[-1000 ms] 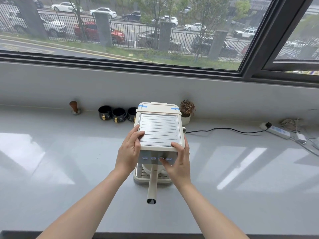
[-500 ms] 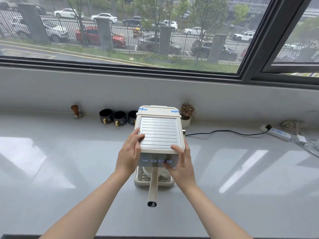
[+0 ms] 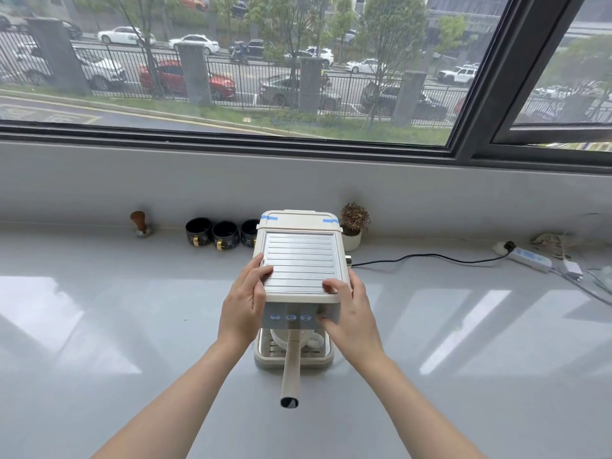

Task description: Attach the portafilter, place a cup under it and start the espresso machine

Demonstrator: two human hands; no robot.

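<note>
Espresso machine [image 3: 299,260] stood on the grey bench [image 3: 99,326], back toward the window ledge, ribbed metal top plate facing the camera. Left hand [image 3: 243,303] lay flat against the machine's left side, fingertips hooked over the top edge; grip released, bracing only, nothing held. Right hand [image 3: 351,313] sat at the front right corner, index finger on top of the plate, thumb pressed on the front control panel at the rightmost position, just right of three lit blue buttons [image 3: 290,317]; grip likewise closed on nothing. Portafilter [image 3: 290,366] was seated in the group head, its pale handle projecting straight toward the camera, dark end cap nearest. A white cup [image 3: 309,339] rested on the drip tray [image 3: 293,357] beneath the portafilter, handle to the right, partly hidden by the portafilter handle. Cannot tell whether any liquid was flowing. Behind the machine, left: three black cups [image 3: 225,233] in a row, and further left a wooden-knobbed tamper [image 3: 140,223]. Behind, right: small potted plant [image 3: 352,226], just beside the machine. A black cable [image 3: 430,256] ran from the machine's right side to a white power strip [image 3: 530,258] on the bench.
</note>
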